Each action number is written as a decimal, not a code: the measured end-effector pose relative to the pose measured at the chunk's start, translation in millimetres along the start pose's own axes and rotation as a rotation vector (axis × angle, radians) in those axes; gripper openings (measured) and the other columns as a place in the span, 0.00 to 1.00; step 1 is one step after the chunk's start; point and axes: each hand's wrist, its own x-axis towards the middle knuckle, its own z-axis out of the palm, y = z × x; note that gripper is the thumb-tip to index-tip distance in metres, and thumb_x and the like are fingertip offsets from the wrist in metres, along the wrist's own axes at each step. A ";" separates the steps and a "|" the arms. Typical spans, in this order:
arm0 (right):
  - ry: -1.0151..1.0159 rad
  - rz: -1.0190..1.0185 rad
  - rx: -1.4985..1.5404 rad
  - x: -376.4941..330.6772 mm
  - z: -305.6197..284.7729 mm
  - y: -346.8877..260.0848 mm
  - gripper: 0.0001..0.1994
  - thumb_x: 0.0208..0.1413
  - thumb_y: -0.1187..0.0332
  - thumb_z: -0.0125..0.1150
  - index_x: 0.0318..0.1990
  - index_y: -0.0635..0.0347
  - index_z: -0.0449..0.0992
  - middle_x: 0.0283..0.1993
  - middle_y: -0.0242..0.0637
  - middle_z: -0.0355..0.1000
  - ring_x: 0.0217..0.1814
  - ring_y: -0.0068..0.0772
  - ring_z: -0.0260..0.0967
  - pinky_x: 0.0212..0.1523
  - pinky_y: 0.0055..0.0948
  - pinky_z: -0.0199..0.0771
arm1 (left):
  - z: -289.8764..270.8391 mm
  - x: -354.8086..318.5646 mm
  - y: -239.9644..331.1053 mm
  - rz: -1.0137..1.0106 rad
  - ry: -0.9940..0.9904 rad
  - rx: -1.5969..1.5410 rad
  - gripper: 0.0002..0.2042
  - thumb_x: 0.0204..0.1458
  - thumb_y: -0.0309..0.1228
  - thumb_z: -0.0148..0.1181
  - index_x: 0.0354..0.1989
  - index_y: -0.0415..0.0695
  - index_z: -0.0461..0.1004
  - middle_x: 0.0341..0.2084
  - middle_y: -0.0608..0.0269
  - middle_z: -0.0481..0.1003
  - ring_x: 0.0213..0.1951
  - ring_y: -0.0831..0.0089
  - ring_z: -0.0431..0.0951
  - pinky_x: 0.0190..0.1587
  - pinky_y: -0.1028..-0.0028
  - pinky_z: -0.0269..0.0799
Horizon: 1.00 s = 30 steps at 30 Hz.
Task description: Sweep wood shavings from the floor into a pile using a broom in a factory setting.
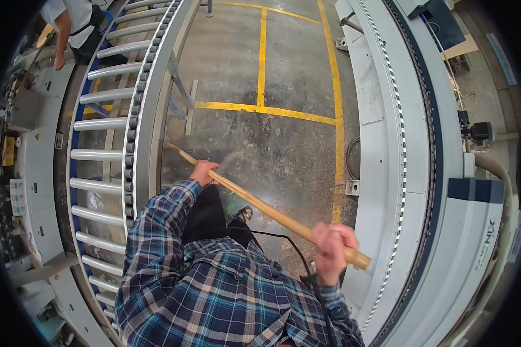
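A long wooden pole (266,212) runs slantwise in front of my body. My left hand (204,172) is wrapped round it toward its far, lower part. Close to its thick near end, my right hand (334,246) grips it, slightly blurred by motion. The pole's far tip reaches down beside the roller conveyor's frame, and whatever may be fixed there cannot be made out. Both my arms wear plaid sleeves.
The roller conveyor (101,155) runs along my left. On my right stands a long grey machine (382,144) with a chain track. Yellow lines (272,113) mark the dusty concrete floor. A co-worker (78,26) stands beyond the conveyor. A black cable (292,240) hangs by my leg.
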 end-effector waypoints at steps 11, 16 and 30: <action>0.266 -0.389 0.078 18.2 16.7 -103.8 0.03 0.60 0.73 0.45 0.39 0.62 0.61 0.12 0.18 0.43 0.09 0.10 0.38 0.10 0.16 0.42 | -70.0 24.1 96.1 0.120 -0.277 -0.042 0.09 0.34 0.27 0.60 0.28 0.46 0.77 0.19 0.53 0.74 0.27 0.53 0.76 0.34 0.58 0.69; 0.220 -0.287 0.043 24.9 32.0 -69.9 0.03 0.59 0.72 0.47 0.38 0.61 0.63 0.12 0.17 0.45 0.09 0.12 0.40 0.10 0.20 0.44 | -72.4 42.2 58.8 0.098 -0.262 -0.047 0.10 0.32 0.27 0.61 0.28 0.45 0.75 0.20 0.54 0.74 0.31 0.54 0.75 0.36 0.60 0.66; 0.254 -0.263 -0.042 -14.7 -9.7 -29.6 0.02 0.54 0.74 0.48 0.33 0.60 0.62 0.11 0.27 0.54 0.10 0.23 0.50 0.14 0.31 0.58 | -23.7 4.0 67.5 0.010 -0.286 -0.046 0.09 0.36 0.28 0.61 0.29 0.44 0.75 0.20 0.51 0.73 0.30 0.51 0.74 0.32 0.58 0.68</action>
